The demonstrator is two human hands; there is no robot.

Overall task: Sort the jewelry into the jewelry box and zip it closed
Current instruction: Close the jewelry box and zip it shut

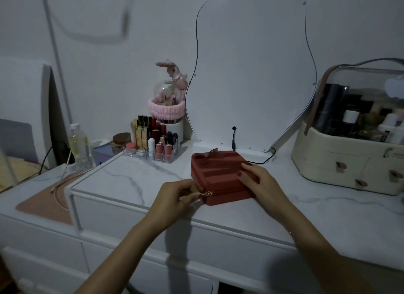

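A red jewelry box [216,169] with a bow on its lid lies shut on the white marble dresser top [131,180], in the middle of the view. My left hand [177,195] is at the box's near left corner, its fingers pinching the gold zipper pull [208,193]. My right hand [260,180] rests on the right side of the lid, fingers spread over its edge and thumb on top. No loose jewelry is in sight.
A wavy mirror [253,75] stands behind the box, its black cable [262,160] trailing beside it. A clear lipstick organizer [153,145] and a pink plush jar [168,105] sit at back left. A cream cosmetics case [349,145] stands at right, a bottle [78,145] at left.
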